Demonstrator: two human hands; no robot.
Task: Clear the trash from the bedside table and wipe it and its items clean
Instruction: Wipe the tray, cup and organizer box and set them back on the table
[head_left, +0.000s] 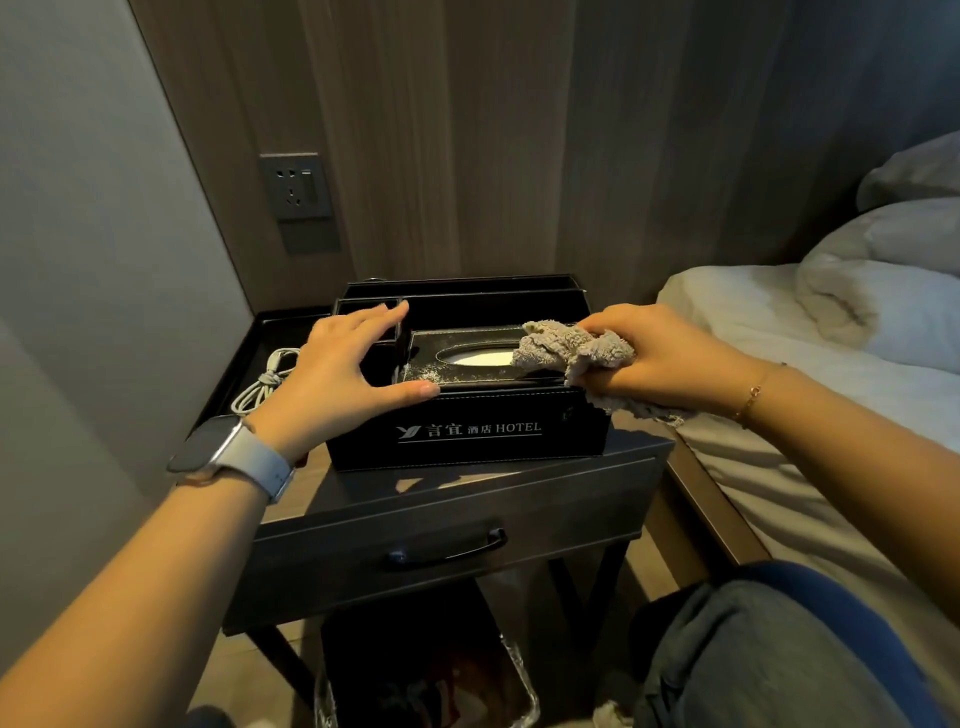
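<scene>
A black hotel organiser box (467, 431) with a tissue slot stands on the dark bedside table (519, 483). Pale dust speckles its lid around the tissue opening (470, 357). My left hand (345, 364) rests on the box's left side, fingers straight over a side compartment and thumb along the front top edge. At the box's right end my right hand (660, 358) grips a bunched grey cloth (571, 351), and the cloth lies on the right part of the lid.
A white charging cable (262, 382) lies coiled in a black tray on the table's left. A lined bin (426, 675) stands under the table. The bed (810, 374) is close on the right; a wall socket (297, 186) sits at the back left.
</scene>
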